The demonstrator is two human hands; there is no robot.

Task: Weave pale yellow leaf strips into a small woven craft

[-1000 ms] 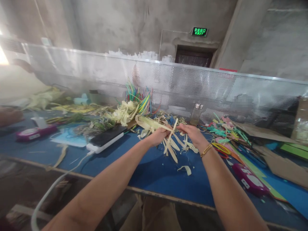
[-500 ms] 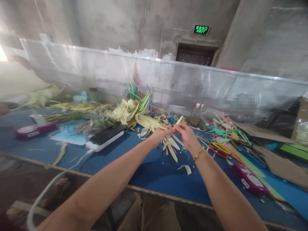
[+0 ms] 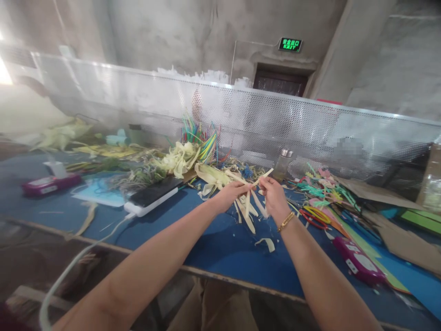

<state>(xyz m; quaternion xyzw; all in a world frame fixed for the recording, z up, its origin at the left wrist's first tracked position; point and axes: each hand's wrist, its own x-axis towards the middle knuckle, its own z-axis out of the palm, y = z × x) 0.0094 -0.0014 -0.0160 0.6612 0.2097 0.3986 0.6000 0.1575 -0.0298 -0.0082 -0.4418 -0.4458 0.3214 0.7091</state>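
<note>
My left hand (image 3: 230, 195) and my right hand (image 3: 274, 196) are raised over the blue table (image 3: 220, 250), both pinched on a bundle of pale straw strips (image 3: 248, 203). The strips cross between my hands, one end sticking up to the right and several ends hanging down toward the table. A gold bracelet (image 3: 286, 221) sits on my right wrist. More pale leaf strips (image 3: 210, 175) lie just behind my left hand, and a cut scrap (image 3: 266, 242) lies below the bundle.
A phone on a white power bank (image 3: 151, 198) with a cable lies at left. Red scissors (image 3: 313, 215), a pink device (image 3: 360, 265) and coloured strips lie at right. A glass jar (image 3: 283, 164), coloured straws (image 3: 198, 138) and a perforated metal screen (image 3: 310, 124) stand behind.
My right hand has shifted up and slightly right, turning the strips so one end now points up to the right. My left hand stays pinched on the bundle.
</note>
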